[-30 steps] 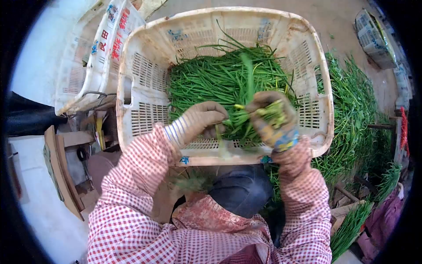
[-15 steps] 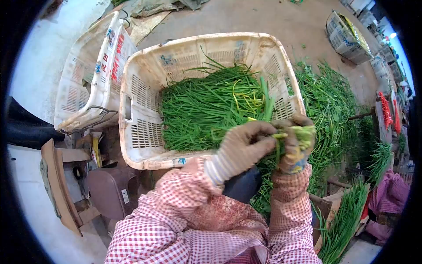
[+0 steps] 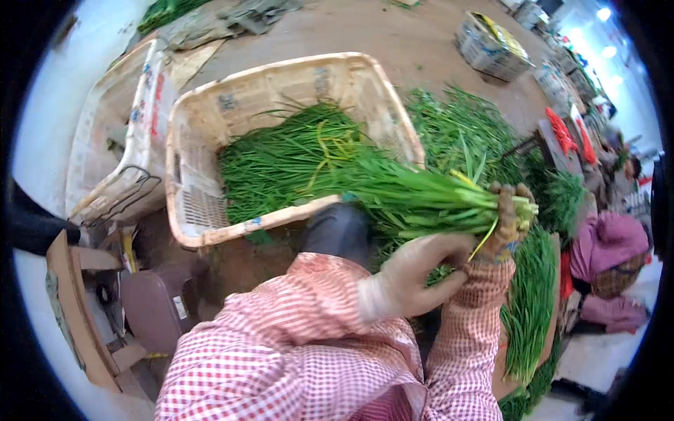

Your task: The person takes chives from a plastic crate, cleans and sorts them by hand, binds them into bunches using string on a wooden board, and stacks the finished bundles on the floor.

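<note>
My gloved right hand [image 3: 502,224] is closed around the pale stem ends of a bunch of garlic chives [image 3: 414,196]. Its green leaves stretch left over the near rim of a white plastic basket [image 3: 281,214]. More chives [image 3: 281,158], some tied with yellow strands, lie in that basket. Just below the bunch is my gloved left hand [image 3: 421,274], blurred, with thumb and fingers apart. A thin yellow leaf [image 3: 484,240] hangs from the bunch close to its fingertips; whether they touch is unclear.
Another white crate [image 3: 112,140] stands at the left, beside a brown seat [image 3: 151,302]. Loose greens [image 3: 456,133] are heaped on the floor beyond the basket. Chives [image 3: 526,309] lie along a wooden board at my right, near purple cloth [image 3: 607,242]. A packed crate [image 3: 491,45] stands farther back.
My view has turned right. The bunch now lies sideways, leaves to the left, in my right hand. My left hand has come off the stem area and sits lower.
</note>
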### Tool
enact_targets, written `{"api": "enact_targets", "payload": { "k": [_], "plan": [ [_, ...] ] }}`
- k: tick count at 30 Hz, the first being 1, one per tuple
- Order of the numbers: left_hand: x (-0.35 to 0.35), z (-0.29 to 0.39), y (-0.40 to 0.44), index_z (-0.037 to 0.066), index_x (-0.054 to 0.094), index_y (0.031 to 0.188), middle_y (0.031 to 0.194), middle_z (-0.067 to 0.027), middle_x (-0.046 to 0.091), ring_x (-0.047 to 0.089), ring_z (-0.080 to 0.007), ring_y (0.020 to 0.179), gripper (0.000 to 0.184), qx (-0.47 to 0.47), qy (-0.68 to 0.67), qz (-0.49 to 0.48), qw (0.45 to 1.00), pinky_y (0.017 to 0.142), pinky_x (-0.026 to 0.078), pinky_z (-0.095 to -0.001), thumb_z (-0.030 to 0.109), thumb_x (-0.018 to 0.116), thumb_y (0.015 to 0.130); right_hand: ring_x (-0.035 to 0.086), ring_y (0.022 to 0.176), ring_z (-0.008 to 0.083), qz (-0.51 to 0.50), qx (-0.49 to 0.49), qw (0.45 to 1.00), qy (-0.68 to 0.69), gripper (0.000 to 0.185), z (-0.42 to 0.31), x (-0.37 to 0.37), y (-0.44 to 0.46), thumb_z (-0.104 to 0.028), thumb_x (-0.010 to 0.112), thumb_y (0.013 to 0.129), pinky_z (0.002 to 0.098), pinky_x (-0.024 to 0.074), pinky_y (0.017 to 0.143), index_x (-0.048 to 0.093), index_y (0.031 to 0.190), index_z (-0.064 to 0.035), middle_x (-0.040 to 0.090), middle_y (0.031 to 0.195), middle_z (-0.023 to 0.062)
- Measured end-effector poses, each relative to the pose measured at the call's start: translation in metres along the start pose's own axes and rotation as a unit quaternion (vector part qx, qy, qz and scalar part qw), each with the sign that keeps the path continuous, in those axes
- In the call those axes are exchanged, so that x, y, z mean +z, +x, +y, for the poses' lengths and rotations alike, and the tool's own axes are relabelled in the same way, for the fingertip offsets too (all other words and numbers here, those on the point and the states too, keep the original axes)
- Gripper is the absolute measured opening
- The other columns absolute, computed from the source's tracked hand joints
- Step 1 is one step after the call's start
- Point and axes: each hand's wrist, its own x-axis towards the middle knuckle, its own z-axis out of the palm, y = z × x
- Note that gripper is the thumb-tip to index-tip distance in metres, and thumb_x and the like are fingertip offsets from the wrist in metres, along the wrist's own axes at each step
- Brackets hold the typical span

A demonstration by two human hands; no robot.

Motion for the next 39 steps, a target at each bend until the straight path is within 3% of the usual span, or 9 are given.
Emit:
{"api": "enact_targets", "payload": {
  "k": [3,7,10,13,18,22,26,33,39],
  "plan": [
    [0.012,0.016,-0.024,0.004,0.047,0.130,0.118,-0.0145,0.059,0.058,-0.0200,0.106,0.056,-0.347,-0.136,-0.304,0.877,0.088,0.047,-0.0302,0.010,0.070,0.079,0.063,0.086,0.0243,0.050,-0.029,0.992,0.110,0.033,-0.037,-0.015,0.033,-0.001,0.065,0.082,0.0399,0.0544,0.081,0.052,0.112,-0.0074,0.063,0.095,0.0095],
    [0.046,-0.023,-0.017,0.013,0.026,0.146,0.141,-0.0176,0.040,0.043,-0.0302,0.127,0.093,-0.439,-0.475,-0.174,0.742,0.103,0.038,-0.0468,0.067,0.058,0.077,0.063,0.092,0.0229,-0.011,-0.176,0.971,0.165,0.027,-0.085,-0.007,0.030,0.000,0.059,0.087,0.0418,0.0540,0.085,0.055,0.113,-0.0095,0.064,0.096,0.0097],
    [0.077,-0.020,0.020,0.011,0.027,0.145,0.142,-0.0182,0.038,0.040,-0.0330,0.129,0.109,-0.202,-0.613,-0.068,0.761,0.107,0.033,-0.0514,0.088,0.040,0.068,0.061,0.091,0.0239,-0.015,-0.229,0.973,0.025,0.027,-0.114,0.001,-0.019,-0.008,0.066,0.085,0.0440,0.0521,0.088,0.053,0.109,-0.0075,0.062,0.095,0.0084],
    [0.062,-0.055,0.017,0.003,0.031,0.142,0.134,-0.0252,0.044,0.047,-0.0374,0.121,0.130,-0.266,-0.653,-0.002,0.709,0.101,0.040,-0.0521,0.095,0.044,0.051,0.063,0.088,0.0229,-0.111,-0.264,0.958,0.016,0.030,-0.080,-0.007,-0.081,-0.012,0.072,0.081,0.0499,0.0463,0.093,0.053,0.104,-0.0093,0.062,0.088,0.0054],
    [0.037,-0.080,0.007,-0.003,0.040,0.134,0.126,-0.0260,0.052,0.059,-0.0352,0.108,0.085,-0.273,-0.707,-0.110,0.643,0.084,0.056,-0.0443,0.060,0.062,0.080,0.059,0.108,0.0316,-0.454,-0.162,0.854,-0.198,0.056,-0.117,-0.031,-0.096,-0.022,0.084,0.066,0.0481,0.0403,0.100,0.058,0.114,-0.0118,0.062,0.106,0.0113],
    [0.022,-0.097,0.009,-0.003,0.049,0.126,0.107,-0.0198,0.063,0.066,-0.0297,0.090,0.061,-0.283,-0.567,-0.008,0.773,0.081,0.057,-0.0416,0.032,0.069,0.080,0.055,0.113,0.0312,-0.549,0.036,0.832,-0.070,0.067,-0.150,-0.061,-0.055,-0.028,0.088,0.059,0.0445,0.0397,0.101,0.057,0.115,-0.0066,0.059,0.114,0.0138],
    [0.012,-0.026,0.024,0.002,0.058,0.114,0.098,-0.0103,0.067,0.066,-0.0232,0.086,0.047,-0.413,-0.367,0.001,0.834,0.082,0.054,-0.0365,0.014,0.072,0.071,0.055,0.112,0.0249,-0.198,0.328,0.919,-0.095,0.080,-0.120,-0.147,-0.015,-0.042,0.084,0.066,0.0385,0.0465,0.092,0.050,0.127,-0.0023,0.058,0.121,0.0110],
    [0.061,-0.086,0.046,0.003,0.030,0.138,0.120,-0.0087,0.057,0.055,-0.0178,0.106,0.081,-0.163,-0.010,-0.175,0.971,0.093,0.045,-0.0334,0.016,0.075,0.072,0.058,0.105,0.0232,-0.291,0.210,0.926,-0.113,0.073,-0.073,-0.071,0.025,-0.038,0.075,0.078,0.0383,0.0488,0.088,0.042,0.133,-0.0044,0.058,0.121,0.0112],
    [0.053,-0.037,0.075,-0.001,0.023,0.139,0.125,-0.0246,0.052,0.052,-0.0336,0.118,0.100,-0.220,0.273,-0.303,0.886,0.099,0.042,-0.0368,0.029,0.081,0.063,0.061,0.092,0.0165,-0.128,0.219,0.954,-0.162,0.042,-0.048,-0.048,0.028,-0.009,0.077,0.076,0.0321,0.0519,0.075,0.058,0.113,-0.0045,0.065,0.104,0.0060]
  ]
}}
